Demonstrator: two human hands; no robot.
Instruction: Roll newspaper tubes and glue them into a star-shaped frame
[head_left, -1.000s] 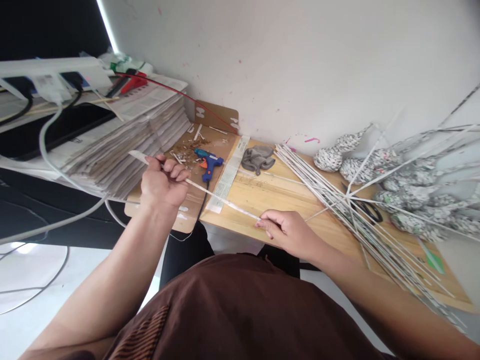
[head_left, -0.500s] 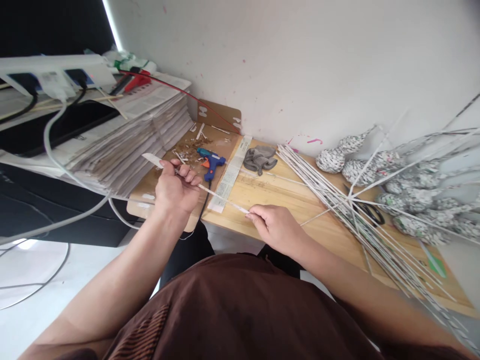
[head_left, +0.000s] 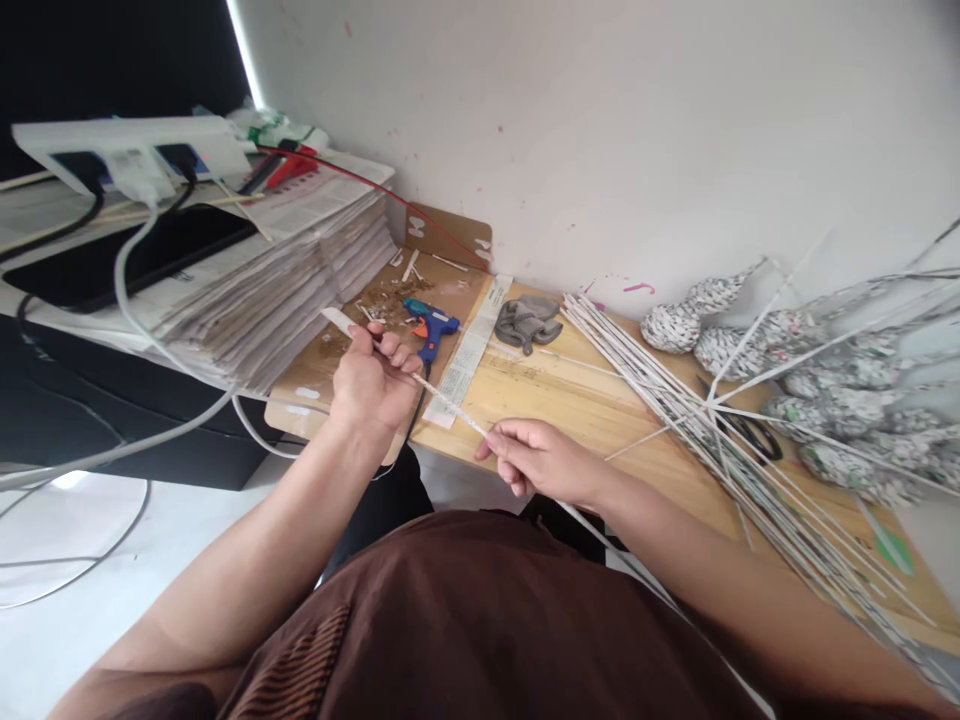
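One stick (head_left: 453, 405) seems only part-rolled; left hand (head_left: 379, 385) grips, right hand (head_left: 534, 457) pinches it; finished-looking bundle (head_left: 660, 385) lies right of glue gun (head_left: 439, 330).

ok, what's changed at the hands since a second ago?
The left hand moved right and the right hand left, shortening the stretch of paper strip between them. A pale length now shows past the right hand, running over the brown garment. Both hands kept hold. Glue gun, grey cloth and stick bundle stayed put.
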